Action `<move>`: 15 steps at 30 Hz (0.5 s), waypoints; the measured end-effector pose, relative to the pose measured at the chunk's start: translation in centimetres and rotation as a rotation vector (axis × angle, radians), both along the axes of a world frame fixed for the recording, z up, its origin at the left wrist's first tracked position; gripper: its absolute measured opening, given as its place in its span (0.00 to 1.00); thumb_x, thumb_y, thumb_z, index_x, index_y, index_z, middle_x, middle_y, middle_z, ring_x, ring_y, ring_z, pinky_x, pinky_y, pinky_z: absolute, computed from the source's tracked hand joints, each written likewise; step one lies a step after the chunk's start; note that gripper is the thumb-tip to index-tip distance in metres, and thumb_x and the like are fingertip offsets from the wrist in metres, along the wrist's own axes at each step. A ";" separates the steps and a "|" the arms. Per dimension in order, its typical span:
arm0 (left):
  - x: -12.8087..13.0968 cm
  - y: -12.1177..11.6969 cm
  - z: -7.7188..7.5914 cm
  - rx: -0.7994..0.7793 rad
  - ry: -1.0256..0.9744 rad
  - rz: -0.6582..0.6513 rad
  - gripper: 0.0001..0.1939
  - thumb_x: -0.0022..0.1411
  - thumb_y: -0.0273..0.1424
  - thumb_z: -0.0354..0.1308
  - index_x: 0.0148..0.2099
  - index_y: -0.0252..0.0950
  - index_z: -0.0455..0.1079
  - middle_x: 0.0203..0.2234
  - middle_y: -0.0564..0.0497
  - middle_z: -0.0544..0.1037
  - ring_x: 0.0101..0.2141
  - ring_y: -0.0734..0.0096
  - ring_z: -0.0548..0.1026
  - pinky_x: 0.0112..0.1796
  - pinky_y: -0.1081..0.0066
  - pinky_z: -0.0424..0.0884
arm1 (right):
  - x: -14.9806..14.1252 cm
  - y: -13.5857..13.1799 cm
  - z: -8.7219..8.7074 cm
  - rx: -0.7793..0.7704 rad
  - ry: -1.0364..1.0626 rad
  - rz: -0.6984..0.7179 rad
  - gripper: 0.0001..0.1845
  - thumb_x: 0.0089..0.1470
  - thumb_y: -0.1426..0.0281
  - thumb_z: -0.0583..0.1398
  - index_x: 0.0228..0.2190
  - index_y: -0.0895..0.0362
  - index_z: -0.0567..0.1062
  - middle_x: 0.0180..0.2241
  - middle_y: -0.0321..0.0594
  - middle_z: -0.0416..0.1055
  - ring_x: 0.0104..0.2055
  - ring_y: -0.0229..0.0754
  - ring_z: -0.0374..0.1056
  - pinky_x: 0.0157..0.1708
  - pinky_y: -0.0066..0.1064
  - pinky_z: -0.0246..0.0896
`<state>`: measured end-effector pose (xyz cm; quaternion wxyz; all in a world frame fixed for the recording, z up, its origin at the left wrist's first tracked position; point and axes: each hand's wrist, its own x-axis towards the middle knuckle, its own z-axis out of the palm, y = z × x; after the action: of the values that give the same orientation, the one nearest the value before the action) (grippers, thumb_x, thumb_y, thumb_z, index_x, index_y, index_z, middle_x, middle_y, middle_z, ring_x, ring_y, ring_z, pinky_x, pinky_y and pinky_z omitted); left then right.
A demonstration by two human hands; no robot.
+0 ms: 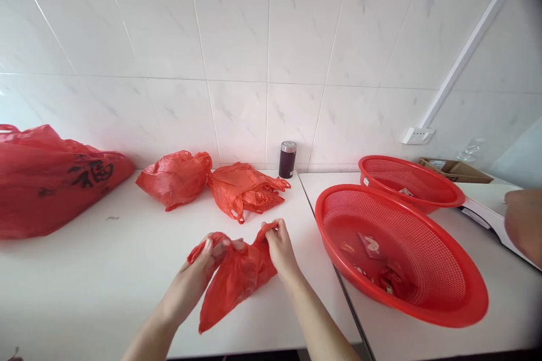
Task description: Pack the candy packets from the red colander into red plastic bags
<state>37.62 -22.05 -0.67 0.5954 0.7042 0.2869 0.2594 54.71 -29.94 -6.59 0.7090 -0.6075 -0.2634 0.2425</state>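
A small red plastic bag (pixel 243 276) is held up over the white table's front part, its lower corner pointing down to the left. My left hand (pixel 203 262) grips one side of its top, fingers closed on the gathered film. On the other side my right hand (pixel 280 245) pinches a twisted end of the bag. What lies inside the bag cannot be made out. Behind my hands rest a crumpled red plastic bag (pixel 245 186) and a fuller, rounded red bag (pixel 175 177).
A large red bag with black characters (pixel 88 180) lies at far left. Against the wall stands a dark tumbler (pixel 287 161). To the right are a red basket (pixel 449 271) with small red packets, a second red basket (pixel 381 166), a cardboard box (pixel 459 170) and another person's hand (pixel 525 223).
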 end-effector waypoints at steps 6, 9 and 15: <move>1.9 -0.7 -0.6 -0.444 -0.093 -0.159 0.22 0.60 0.43 0.60 0.53 0.38 0.70 0.31 0.50 0.77 0.27 0.68 0.76 0.29 0.70 0.72 | -2.3 -0.4 3.4 0.058 -0.209 0.015 0.10 0.60 0.62 0.55 0.33 0.51 0.57 0.27 0.30 0.65 0.30 0.39 0.64 0.32 0.30 0.60; 1.9 -0.8 -0.5 -0.403 -0.061 -0.260 0.23 0.59 0.40 0.62 0.54 0.36 0.70 0.35 0.47 0.79 0.34 0.64 0.78 0.37 0.66 0.73 | -2.8 -0.4 4.2 0.073 -0.361 0.042 0.07 0.59 0.65 0.56 0.37 0.52 0.62 0.40 0.38 0.71 0.44 0.42 0.68 0.43 0.34 0.62; 1.3 -0.1 -1.1 -0.386 -0.197 -0.060 0.17 0.59 0.41 0.62 0.47 0.38 0.73 0.28 0.55 0.72 0.27 0.76 0.71 0.29 0.77 0.69 | -2.3 -0.6 4.5 0.076 -0.303 0.110 0.06 0.63 0.63 0.54 0.40 0.47 0.70 0.45 0.36 0.72 0.50 0.45 0.67 0.45 0.38 0.65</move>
<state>38.97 -22.11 -1.81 0.7517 0.5567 0.2507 0.2494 52.42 -30.50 -2.09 0.6695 -0.5945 -0.4091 0.1762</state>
